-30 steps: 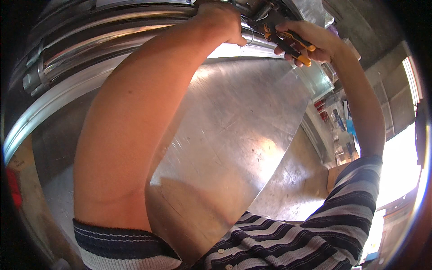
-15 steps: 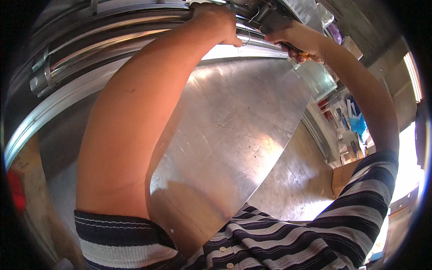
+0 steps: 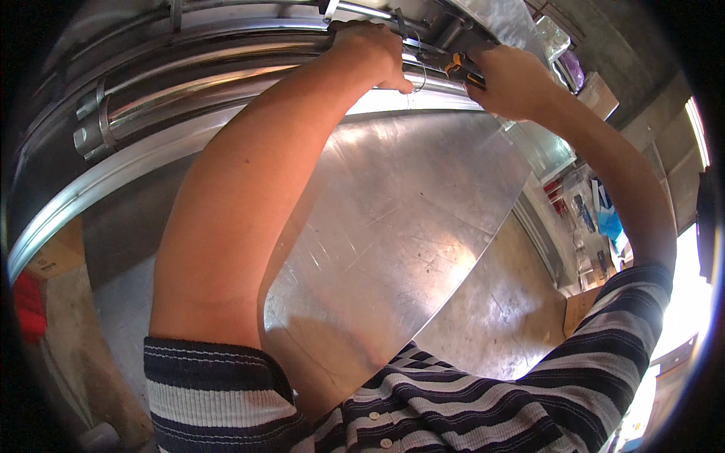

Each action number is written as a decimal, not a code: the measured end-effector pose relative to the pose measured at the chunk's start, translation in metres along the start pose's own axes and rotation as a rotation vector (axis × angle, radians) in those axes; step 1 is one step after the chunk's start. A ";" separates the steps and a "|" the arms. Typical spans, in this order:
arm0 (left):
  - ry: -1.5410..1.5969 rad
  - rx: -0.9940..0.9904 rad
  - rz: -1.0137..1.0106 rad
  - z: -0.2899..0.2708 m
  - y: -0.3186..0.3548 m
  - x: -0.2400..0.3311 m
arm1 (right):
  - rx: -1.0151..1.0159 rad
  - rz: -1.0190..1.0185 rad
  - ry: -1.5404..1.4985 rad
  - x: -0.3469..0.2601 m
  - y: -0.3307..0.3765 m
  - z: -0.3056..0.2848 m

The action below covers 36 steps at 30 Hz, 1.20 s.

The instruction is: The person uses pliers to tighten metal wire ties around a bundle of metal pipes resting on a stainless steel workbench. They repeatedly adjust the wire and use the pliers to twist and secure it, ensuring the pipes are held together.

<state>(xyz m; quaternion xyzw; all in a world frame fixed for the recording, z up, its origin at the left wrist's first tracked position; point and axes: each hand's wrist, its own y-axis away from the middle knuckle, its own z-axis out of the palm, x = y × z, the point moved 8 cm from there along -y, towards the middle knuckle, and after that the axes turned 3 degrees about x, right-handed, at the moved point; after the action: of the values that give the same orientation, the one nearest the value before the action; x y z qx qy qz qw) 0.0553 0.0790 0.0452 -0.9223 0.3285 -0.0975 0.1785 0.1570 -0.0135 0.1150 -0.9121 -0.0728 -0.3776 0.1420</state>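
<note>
A large shiny sheet of galvanised metal (image 3: 393, 234) fills the middle, and behind its top edge run long curved steel pipes (image 3: 189, 90) with a clamp. At the right, shelves with small coloured packages (image 3: 585, 215) stand well apart. The left forearm crosses in front of the sheet and hides part of it. The left hand (image 3: 374, 49) is closed on the pipe at the top. Just beside it, the right hand (image 3: 510, 79) grips a tool with black and orange handles (image 3: 453, 66), whose tip touches a thin wire loop (image 3: 415, 72) between both hands.
</note>
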 end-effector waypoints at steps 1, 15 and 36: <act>0.005 0.004 0.006 -0.001 0.001 0.000 | -0.002 -0.014 0.043 0.002 0.001 0.005; -0.026 -0.089 0.019 0.013 -0.018 -0.022 | 0.602 -0.410 0.492 0.014 0.019 0.045; 0.035 -0.223 -0.111 0.008 -0.012 -0.036 | -0.326 0.453 -1.628 0.028 0.072 0.108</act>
<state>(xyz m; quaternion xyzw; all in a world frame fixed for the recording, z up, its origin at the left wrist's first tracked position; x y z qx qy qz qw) 0.0371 0.1122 0.0402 -0.9514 0.2889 -0.0860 0.0633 0.2664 -0.0474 0.0477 -0.9006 0.0869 0.4257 -0.0152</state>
